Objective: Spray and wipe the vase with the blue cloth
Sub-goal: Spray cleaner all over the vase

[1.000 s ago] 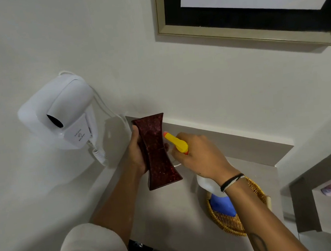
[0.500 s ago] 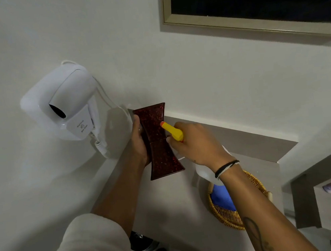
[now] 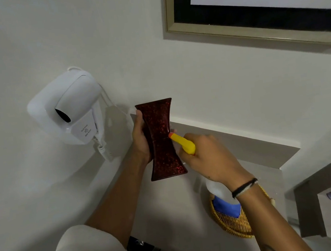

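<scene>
Against a pale wall, seen from a head camera looking fwd and down: a framed picture hangs top right, and a white wall-mounted hair dryer sits at left w/ its cord trailing down. Below runs a grey worktop w/ a low upstand along the wall.

On the worktop at right, a round wicker basket holds the blue cloth, partly hidden behind the person's right forearm.

Centre frame, the vase, dark red w/ speckles and pinched at the waist, is held upright in the air above the worktop, just in front of the wall. Left hand is closed around its waist from the left side, fingers wrapped behind.

Right hand grips a spray bottle; its yellow head shows, orange nozzle tip right at the vase's waist, either touching or just short of it, can't tell which. The clear bottle body hangs below the wrist, approx. over the basket.

Judged step: spraying, w/ wiping not yet begun since the cloth lies in the basket. Next move likely calls for setting the bottle down on the worktop, freeing the right hand to lift the cloth, while the left hand keeps the vase steady and turns it so each face gets wiped.
</scene>
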Demonstrator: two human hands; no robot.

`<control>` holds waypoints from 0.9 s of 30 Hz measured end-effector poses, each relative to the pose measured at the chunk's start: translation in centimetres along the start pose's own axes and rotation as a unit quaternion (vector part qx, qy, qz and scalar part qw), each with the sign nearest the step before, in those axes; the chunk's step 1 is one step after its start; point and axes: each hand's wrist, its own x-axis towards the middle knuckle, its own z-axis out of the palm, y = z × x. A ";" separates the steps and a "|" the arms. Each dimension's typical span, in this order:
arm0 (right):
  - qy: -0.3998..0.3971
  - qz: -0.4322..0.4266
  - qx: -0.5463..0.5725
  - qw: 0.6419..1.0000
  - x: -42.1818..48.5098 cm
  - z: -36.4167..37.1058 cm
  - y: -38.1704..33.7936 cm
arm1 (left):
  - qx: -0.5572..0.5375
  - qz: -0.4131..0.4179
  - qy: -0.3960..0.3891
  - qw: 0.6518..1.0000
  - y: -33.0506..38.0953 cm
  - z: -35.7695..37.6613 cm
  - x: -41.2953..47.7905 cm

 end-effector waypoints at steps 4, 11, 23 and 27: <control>-0.020 0.000 -0.044 0.999 -1.3 -0.9 -1.0 | 0.009 0.025 -0.024 0.999 2.3 1.4 0.9; 0.035 -0.002 0.018 0.999 -3.0 -4.4 -1.6 | 0.067 0.057 -0.016 0.996 4.9 4.4 0.6; 0.093 0.006 0.097 0.991 -3.7 -6.8 -1.5 | -0.045 0.050 -0.067 0.996 4.5 4.0 -1.3; 0.095 -0.013 0.102 0.990 -3.5 -7.0 -2.6 | -0.093 0.062 -0.139 0.984 4.8 3.6 -1.8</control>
